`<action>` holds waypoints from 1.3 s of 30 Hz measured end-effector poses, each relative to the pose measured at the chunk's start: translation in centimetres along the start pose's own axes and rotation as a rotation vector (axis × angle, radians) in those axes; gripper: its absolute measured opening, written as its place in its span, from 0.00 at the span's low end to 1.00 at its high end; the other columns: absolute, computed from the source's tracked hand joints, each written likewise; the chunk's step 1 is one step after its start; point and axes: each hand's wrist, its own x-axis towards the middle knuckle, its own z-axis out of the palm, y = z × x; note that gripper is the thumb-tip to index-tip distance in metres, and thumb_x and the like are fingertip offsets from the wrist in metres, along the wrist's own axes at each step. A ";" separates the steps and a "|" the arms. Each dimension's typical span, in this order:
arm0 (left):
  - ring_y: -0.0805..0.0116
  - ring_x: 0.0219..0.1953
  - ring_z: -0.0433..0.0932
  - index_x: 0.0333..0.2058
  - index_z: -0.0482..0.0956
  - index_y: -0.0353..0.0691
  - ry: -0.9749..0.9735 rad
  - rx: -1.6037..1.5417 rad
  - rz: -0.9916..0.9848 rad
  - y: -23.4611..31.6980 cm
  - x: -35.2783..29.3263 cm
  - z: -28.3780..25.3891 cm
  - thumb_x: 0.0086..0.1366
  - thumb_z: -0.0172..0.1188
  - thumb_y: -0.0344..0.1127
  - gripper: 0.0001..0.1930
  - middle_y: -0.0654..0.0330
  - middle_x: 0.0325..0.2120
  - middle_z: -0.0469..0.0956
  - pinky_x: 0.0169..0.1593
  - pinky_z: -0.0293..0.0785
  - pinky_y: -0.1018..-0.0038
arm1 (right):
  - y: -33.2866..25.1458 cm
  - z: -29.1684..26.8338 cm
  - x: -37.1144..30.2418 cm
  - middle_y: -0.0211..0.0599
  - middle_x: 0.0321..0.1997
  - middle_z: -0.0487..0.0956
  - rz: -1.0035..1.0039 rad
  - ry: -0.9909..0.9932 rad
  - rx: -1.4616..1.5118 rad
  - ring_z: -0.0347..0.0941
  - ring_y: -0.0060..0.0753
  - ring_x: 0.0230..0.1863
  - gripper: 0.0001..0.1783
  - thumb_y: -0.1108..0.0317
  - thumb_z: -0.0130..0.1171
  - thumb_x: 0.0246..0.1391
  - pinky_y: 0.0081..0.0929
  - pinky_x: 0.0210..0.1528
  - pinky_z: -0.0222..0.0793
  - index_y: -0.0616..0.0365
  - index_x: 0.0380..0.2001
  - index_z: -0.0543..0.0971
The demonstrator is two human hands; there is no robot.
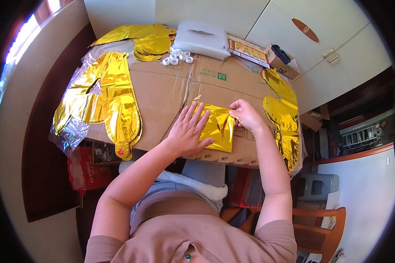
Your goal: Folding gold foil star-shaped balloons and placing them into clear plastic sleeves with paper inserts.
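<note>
A gold foil balloon [219, 133], folded into a rough rectangle, lies in front of me on the flattened cardboard [158, 96] covering the table. My left hand [185, 131] rests flat across its left side, fingers spread. At its upper right corner, my right hand [247, 115] pinches the foil edge between thumb and fingers. Part of the balloon's left side is hidden under my left hand. A small pale scrap [198, 97] sits just beyond the left fingertips.
Flat gold letter-shaped balloons [115, 103] lie at the left over clear plastic, with more gold balloons [151, 44] at the far left and others [285, 116] along the right edge. White rings or rolls [178, 57] sit near a whitish box [202, 40] at the back.
</note>
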 end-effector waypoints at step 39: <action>0.43 0.74 0.43 0.67 0.57 0.27 0.042 0.008 -0.052 -0.1 0.1 1.2 0.69 0.44 0.57 0.40 0.38 0.70 0.50 0.74 0.38 0.53 | 0.3 7.9 -5.8 0.55 0.78 0.46 -0.516 0.289 -0.836 0.38 0.55 0.79 0.44 0.36 0.36 0.66 0.57 0.76 0.28 0.60 0.73 0.53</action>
